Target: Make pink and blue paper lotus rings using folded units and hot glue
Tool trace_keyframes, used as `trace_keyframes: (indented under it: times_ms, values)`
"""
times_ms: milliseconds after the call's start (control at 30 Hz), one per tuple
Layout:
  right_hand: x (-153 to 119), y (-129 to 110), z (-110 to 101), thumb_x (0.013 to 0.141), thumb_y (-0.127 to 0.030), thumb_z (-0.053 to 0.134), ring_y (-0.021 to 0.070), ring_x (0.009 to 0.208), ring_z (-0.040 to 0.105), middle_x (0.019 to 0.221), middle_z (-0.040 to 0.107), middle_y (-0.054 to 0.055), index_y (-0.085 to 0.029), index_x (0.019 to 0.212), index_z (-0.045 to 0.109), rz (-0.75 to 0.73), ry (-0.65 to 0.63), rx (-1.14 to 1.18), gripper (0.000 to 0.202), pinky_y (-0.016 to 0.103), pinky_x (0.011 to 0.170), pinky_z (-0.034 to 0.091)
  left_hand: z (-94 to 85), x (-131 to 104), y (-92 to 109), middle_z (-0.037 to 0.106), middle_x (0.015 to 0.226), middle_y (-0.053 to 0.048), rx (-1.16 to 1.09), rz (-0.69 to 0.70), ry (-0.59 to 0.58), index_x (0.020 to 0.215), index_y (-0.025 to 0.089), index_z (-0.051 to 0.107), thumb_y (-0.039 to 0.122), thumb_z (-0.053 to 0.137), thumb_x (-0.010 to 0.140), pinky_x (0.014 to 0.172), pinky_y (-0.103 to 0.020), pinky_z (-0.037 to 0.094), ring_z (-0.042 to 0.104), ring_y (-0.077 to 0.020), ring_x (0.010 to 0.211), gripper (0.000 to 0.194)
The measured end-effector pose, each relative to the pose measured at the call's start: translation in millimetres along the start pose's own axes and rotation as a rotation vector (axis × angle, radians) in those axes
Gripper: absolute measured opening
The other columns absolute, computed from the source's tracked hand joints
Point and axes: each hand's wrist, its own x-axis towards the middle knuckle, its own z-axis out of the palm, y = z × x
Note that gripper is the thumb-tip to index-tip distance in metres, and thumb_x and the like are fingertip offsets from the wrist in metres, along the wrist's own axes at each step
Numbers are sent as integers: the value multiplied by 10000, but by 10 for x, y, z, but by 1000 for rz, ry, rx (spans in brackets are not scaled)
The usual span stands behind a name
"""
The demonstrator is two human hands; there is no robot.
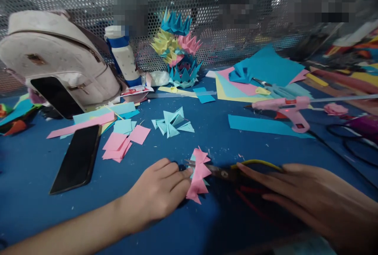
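A spiky pink paper piece (199, 176), with light blue paper behind it, is in the fingers of my left hand (165, 186), which are closed on its left edge. From the right, my right hand (307, 188) holds scissors (224, 174) by the yellow and red handles. The blades reach across the upper part of the pink piece, their tips near my left fingertips. Just beyond lie folded light blue paper triangles (172, 123).
Left: pink squares (116, 145), a black phone (77, 158), a backpack (56, 58) with another phone (57, 97). Behind: a bottle (124, 56) and a paper ornament (177, 46). Right: a pink glue gun (291, 107) with a cable, a blue strip (265, 126) and paper sheets (265, 68).
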Motion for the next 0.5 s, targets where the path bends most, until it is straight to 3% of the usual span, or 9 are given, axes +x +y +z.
trace_keyframes:
  times_ms: [100, 200, 500]
  values:
    - [1, -13, 15, 1006, -297, 311, 156, 661, 648, 1215, 685, -5, -267, 1521, 275, -119, 1, 36, 517, 279, 557, 541, 0, 5, -5, 616, 642, -52, -11, -10, -2, 745, 141, 568, 93, 289, 1018, 560, -313, 327, 494, -178, 615, 394]
    - [-25, -4, 35, 1002, -277, 318, 165, 747, 675, 1265, 654, -22, -262, 1529, 244, -123, 3, 16, 532, 295, 602, 552, 9, -21, -10, 616, 664, -52, -35, -17, -31, 787, 139, 569, 92, 305, 1013, 569, -319, 317, 489, -180, 622, 350]
    - [12, -9, 0, 1020, -249, 245, 154, 777, 698, 1193, 696, 1, -213, 1440, 421, -114, 47, -42, 457, 297, 598, 513, 18, -84, -24, 630, 757, -71, -83, -37, -104, 920, 127, 567, 133, 316, 1011, 578, -343, 308, 436, -194, 646, 267]
